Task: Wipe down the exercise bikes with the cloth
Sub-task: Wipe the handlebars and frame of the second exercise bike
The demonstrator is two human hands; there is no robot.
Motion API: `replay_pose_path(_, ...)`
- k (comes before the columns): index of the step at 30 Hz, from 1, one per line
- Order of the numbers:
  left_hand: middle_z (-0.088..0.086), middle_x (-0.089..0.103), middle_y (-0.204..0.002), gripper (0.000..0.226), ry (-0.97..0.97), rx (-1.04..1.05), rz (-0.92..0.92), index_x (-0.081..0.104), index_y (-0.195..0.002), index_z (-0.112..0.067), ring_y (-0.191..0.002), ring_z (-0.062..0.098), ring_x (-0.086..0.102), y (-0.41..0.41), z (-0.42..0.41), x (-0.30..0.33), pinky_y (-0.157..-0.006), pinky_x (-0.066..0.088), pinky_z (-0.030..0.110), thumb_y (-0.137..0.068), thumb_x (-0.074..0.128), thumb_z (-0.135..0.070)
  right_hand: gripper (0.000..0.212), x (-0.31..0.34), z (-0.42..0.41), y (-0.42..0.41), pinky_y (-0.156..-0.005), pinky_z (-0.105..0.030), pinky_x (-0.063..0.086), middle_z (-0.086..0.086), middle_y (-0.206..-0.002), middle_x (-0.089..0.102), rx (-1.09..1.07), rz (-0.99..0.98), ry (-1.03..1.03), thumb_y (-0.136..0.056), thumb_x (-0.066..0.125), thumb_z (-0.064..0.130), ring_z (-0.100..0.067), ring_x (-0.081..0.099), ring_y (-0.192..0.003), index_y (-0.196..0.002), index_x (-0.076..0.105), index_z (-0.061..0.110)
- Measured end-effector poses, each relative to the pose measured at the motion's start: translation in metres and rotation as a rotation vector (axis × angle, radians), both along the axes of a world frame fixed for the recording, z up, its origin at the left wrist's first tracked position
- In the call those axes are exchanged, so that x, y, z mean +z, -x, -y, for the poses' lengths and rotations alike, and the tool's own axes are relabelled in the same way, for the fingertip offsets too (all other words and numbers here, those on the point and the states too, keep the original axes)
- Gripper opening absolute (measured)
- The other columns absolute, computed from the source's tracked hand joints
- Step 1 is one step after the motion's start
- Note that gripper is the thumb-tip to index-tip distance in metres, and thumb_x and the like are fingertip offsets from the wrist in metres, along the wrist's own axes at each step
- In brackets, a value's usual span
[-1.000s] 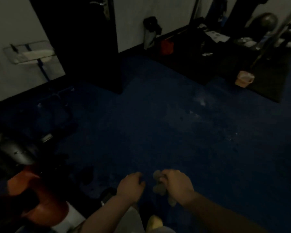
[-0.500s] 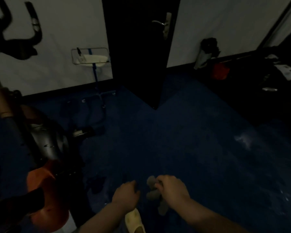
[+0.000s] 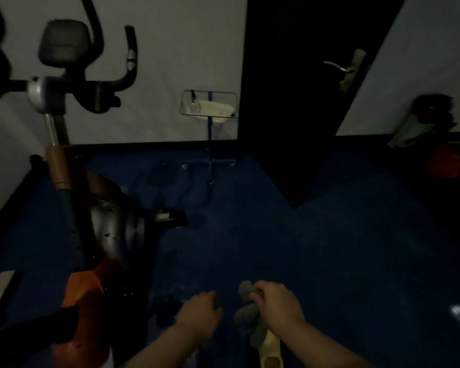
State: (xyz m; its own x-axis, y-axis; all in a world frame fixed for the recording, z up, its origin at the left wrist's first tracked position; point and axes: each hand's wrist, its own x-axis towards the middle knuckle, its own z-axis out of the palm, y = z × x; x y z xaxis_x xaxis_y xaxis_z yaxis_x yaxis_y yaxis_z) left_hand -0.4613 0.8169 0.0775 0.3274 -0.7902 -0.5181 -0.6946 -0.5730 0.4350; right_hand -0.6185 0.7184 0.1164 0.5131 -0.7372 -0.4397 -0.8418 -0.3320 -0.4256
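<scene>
Nearest the camera, the right hand (image 3: 276,306) is clamped on the cloth (image 3: 246,313), a grey bunch that pokes up above the fist and hangs below it. Just beside it, apart from the cloth, the left hand (image 3: 201,313) is curled into a loose fist around nothing that can be seen. A pale shoe (image 3: 270,349) shows under the right wrist.

The bike (image 3: 101,235) stands to the left of both hands and a little ahead, so the empty left hand is the nearer one and the cloth would have to cross leftward to reach it. Its orange-and-black body sits low, near the hands; the post rises from it, up and away toward the wall, to the handlebars (image 3: 101,94) and console (image 3: 63,42). The lower housing looks like the closest surface to wipe first.

Farther off, a mop frame (image 3: 210,107) leans at the wall beside the dark door (image 3: 303,102).
</scene>
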Motion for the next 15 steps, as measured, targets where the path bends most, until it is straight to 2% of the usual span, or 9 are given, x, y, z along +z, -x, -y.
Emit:
replay_pose_path(7,0.005,0.061,-0.122,0.029,0.009,0.304,0.039,0.055,-0.110,-0.017,-0.111,0.024,0.057,-0.016,0.064,0.008,-0.091,0.043,0.031,-0.091,0.045,-0.036,0.015,0.012,0.105,-0.045,-0.062,-0.026,0.037,0.004,-0.096,0.065,0.287,0.049,0.066,-0.095,0.047,0.034,-0.013,0.058,-0.082,-0.089,0.058,0.025)
replay_pose_path(11,0.004,0.060,-0.122,0.030,0.074,0.439,0.047,0.055,-0.113,-0.016,-0.111,0.022,0.055,-0.025,0.098,0.020,-0.089,0.041,0.029,-0.092,0.047,-0.034,0.018,0.020,0.150,-0.075,-0.048,-0.020,0.029,0.007,-0.083,0.059,0.349,0.083,0.076,-0.095,0.048,0.034,-0.011,0.053,-0.074,-0.080,0.054,0.027)
replay_pose_path(13,0.002,0.058,-0.126,0.033,0.102,0.510,0.044,0.054,-0.120,-0.018,-0.115,0.020,0.054,-0.035,0.107,0.027,-0.091,0.039,0.028,-0.092,0.047,-0.035,0.018,0.024,0.161,-0.095,-0.050,-0.022,0.032,0.006,-0.083,0.061,0.388,0.097,0.073,-0.094,0.049,0.035,-0.012,0.056,-0.075,-0.081,0.057,0.026)
replay_pose_path(15,0.000,0.056,-0.131,0.039,0.133,0.573,0.046,0.052,-0.127,-0.021,-0.119,0.019,0.053,-0.052,0.116,0.033,-0.096,0.040,0.028,-0.091,0.048,-0.037,0.019,0.028,0.170,-0.121,-0.059,-0.027,0.041,0.004,-0.090,0.067,0.432,0.135,0.074,-0.093,0.050,0.036,-0.014,0.061,-0.081,-0.089,0.063,0.023)
